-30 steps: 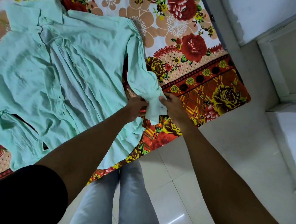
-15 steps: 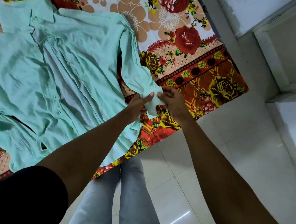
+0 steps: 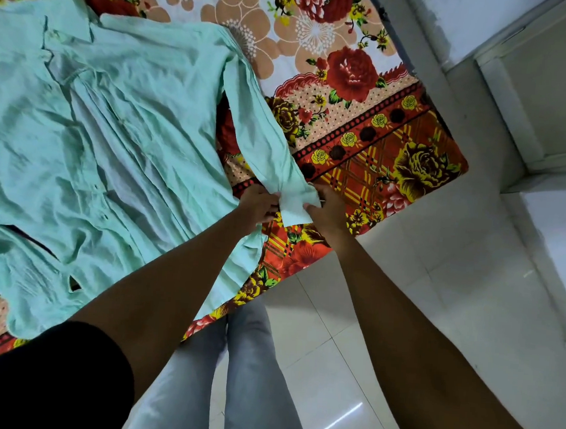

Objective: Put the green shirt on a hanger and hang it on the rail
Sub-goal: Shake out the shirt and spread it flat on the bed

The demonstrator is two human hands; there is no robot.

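shirt (image 3: 113, 144) lies spread face up on the floral bedsheet (image 3: 363, 126), collar at the far left, one sleeve running out toward the bed's near corner. my left hand (image 3: 259, 204) and right hand (image 3: 328, 210) both pinch the cuff (image 3: 297, 203) of that sleeve, one on each edge. no hanger or rail in view. judgement: step in hand is straightening the sleeve. to do it well i should draw the cuff taut along the sleeve line, pull evenly with both hands, and avoid dragging the body off the bed edge.

Mint-green shirt (image 3: 120, 144), red floral bedsheet (image 3: 363, 126)
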